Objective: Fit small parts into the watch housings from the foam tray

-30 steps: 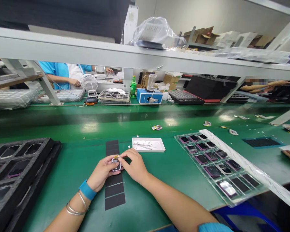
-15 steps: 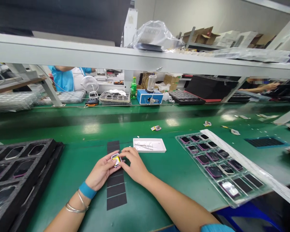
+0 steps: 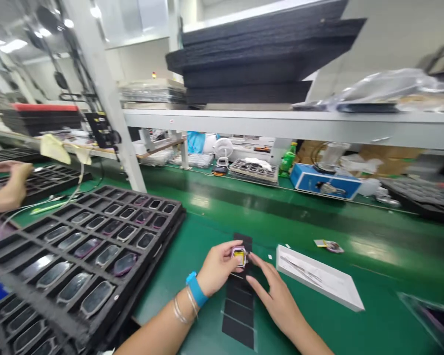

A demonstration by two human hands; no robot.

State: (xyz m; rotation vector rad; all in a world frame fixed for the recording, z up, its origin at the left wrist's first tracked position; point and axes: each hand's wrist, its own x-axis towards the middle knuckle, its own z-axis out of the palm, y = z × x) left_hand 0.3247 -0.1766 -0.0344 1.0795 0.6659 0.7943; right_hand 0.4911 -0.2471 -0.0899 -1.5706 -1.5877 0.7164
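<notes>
Between its thumb and fingers, my left hand (image 3: 218, 268) grips a small device (image 3: 239, 256) with a purple-white rim and a yellow part inside. A blue band and silver bangles are on the left wrist. Just right of the device, my right hand (image 3: 274, 291) has its thumb and index finger apart, with nothing visible between them. Beneath the hands lies a strip of black rectangles (image 3: 239, 315) on the green table (image 3: 192, 236). A white box (image 3: 318, 278) holding tweezers (image 3: 303, 268) stands to the right of my right hand.
Black foam trays (image 3: 107, 236) with watch-like frames fill the left side. Behind them, a person's hand (image 3: 17, 180) shows at the far left. Another small device (image 3: 330, 246) lies beyond the white box. A clear tray (image 3: 429, 310) is at the right edge. A shelf (image 3: 244, 121) crosses above.
The view has swung left, bringing the foam trays and another person's hand into sight. My right fingers have come away from the device, which stays in my left hand.
</notes>
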